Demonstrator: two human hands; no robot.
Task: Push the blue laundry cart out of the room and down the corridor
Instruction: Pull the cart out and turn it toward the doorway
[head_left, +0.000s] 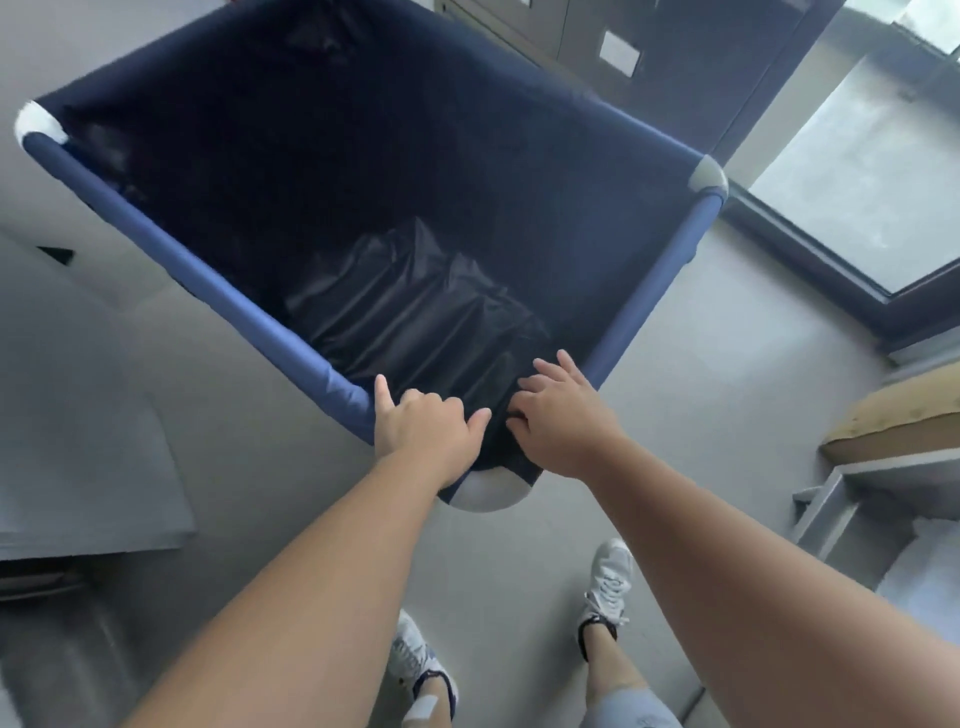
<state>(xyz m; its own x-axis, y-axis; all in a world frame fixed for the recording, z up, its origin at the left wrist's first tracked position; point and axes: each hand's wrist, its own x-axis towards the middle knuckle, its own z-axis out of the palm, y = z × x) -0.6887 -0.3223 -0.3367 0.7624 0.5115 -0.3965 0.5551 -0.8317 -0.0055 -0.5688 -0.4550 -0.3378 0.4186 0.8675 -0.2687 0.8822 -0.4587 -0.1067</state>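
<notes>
The blue laundry cart (171, 249) fills the upper middle of the head view, a deep fabric bin on a padded tube frame with white corner caps. Its near corner points at me. Dark crumpled fabric (415, 312) lies at the bottom. My left hand (423, 428) grips the left rail right at the near corner, fingers curled over the edge. My right hand (563, 415) rests on the rim just right of that corner, fingers bent onto the dark lining.
Grey floor all around. A grey flat surface (83, 467) lies close on the left. Grey lockers (613, 47) stand beyond the cart. A large window with a dark frame (857, 182) is on the right, with a shelf and a wooden board (904, 421) below it.
</notes>
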